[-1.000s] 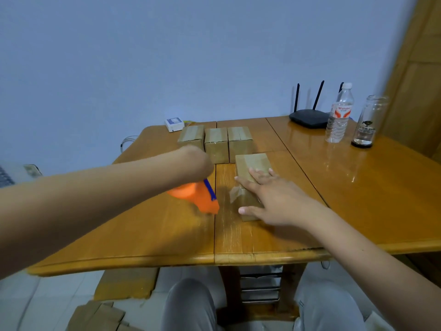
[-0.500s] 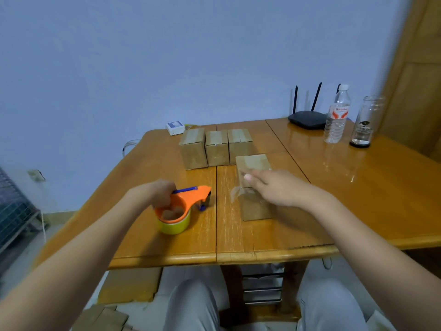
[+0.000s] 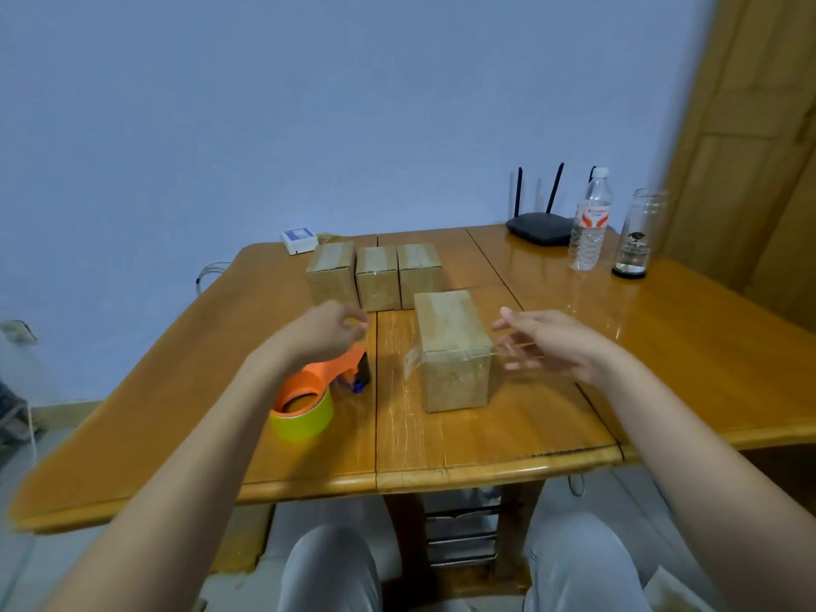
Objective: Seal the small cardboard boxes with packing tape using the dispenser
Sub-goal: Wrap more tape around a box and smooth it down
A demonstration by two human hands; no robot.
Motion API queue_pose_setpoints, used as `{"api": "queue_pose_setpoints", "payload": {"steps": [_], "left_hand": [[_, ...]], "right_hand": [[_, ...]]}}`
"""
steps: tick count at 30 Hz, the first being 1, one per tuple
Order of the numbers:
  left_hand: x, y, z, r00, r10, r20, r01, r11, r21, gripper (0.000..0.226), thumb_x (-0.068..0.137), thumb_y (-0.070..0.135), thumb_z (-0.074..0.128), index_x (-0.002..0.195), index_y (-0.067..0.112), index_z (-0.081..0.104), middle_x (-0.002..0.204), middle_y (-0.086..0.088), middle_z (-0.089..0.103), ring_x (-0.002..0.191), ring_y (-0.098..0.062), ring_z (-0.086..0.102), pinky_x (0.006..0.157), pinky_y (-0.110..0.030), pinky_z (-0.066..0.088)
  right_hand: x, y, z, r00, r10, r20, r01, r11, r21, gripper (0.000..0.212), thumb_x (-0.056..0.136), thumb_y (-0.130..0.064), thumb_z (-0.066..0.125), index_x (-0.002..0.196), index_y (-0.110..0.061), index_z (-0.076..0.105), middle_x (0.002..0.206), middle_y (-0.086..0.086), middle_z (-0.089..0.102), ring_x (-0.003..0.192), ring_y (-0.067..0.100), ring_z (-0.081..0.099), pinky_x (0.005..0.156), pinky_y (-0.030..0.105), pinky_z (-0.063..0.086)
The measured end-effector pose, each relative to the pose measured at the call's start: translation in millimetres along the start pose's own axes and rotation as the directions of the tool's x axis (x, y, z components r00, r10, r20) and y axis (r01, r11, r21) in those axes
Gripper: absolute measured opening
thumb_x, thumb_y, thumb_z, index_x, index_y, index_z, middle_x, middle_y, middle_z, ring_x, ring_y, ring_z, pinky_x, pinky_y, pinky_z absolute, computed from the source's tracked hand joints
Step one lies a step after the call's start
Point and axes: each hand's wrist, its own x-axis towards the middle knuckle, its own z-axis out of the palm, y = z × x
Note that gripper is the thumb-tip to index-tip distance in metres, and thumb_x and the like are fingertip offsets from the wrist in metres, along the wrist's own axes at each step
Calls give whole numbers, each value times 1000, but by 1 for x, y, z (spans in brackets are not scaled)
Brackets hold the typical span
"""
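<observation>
Head view: a glossy wooden table stands against a pale blue wall, a wooden door at 2 o'clock. At 1 o'clock stand a router, a plastic water bottle and a glass jar with a little clear liquid. Three taped boxes line up at 12 o'clock; the nearest box sits centre. The orange tape dispenser lies at 9 o'clock of it. Left hand hovers loosely curled, right hand spread, both holding nothing.
</observation>
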Motion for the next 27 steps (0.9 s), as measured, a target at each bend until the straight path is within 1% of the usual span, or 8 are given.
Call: {"api": "queue_pose_setpoints", "payload": {"steps": [3,7,9,11,13,20,23,27], "left_hand": [[-5,24,27,990,36,133,25,904,-428,39,102,45,46,125,17,61,115,-4,69,101,-18,69,96,-38,55],[-5,22,57,956,0,295,224,652,-724,52,92,47,62,126,8,55,107,-13,69,97,-25,73,86,-35,59],[-5,18,64,945,-19,328,294,494,-818,50,86,41,71,116,2,60,95,-11,70,91,-25,71,83,-34,58],[-7,14,67,933,21,360,324,387,-863,32,83,33,75,93,4,67,86,-9,66,82,-21,66,78,-32,57],[-9,14,67,922,71,381,335,350,-875,20,83,28,76,81,9,70,82,-7,63,76,-18,62,74,-29,55],[-11,5,66,919,43,393,379,190,-906,14,83,22,77,87,10,71,82,-5,64,74,-16,59,74,-29,57],[-13,3,69,919,-15,393,391,141,-909,12,81,21,77,87,10,75,82,-3,66,72,-13,58,72,-27,55],[-16,8,78,920,-51,389,392,62,-918,12,79,20,79,86,10,77,82,-3,65,70,-13,56,72,-27,54]], "right_hand": [[0,0,7,992,64,107,-69,996,49,43,90,-45,63,115,-11,66,113,11,71,104,26,71,91,40,60],[-3,2,12,976,113,188,-164,946,280,40,82,-31,74,112,-7,63,109,13,68,103,28,70,92,40,58],[-1,7,12,966,127,226,-206,906,370,45,76,-23,78,113,-1,64,99,11,68,94,25,71,89,40,60],[2,12,14,957,124,260,-230,875,426,37,74,-17,80,104,-1,66,85,9,67,83,22,70,83,37,61],[3,14,16,952,112,284,-243,842,482,27,74,-12,79,97,-1,66,78,8,65,77,20,67,78,35,62],[8,21,21,927,155,342,-334,755,563,9,76,-8,78,77,-3,70,78,9,66,73,20,66,71,33,63],[8,23,22,937,145,318,-317,738,596,6,76,-6,76,79,-3,71,76,8,66,70,17,65,71,32,63],[10,28,25,930,139,339,-325,742,587,19,79,-9,75,95,-3,66,76,8,62,69,16,61,70,30,62]]}}
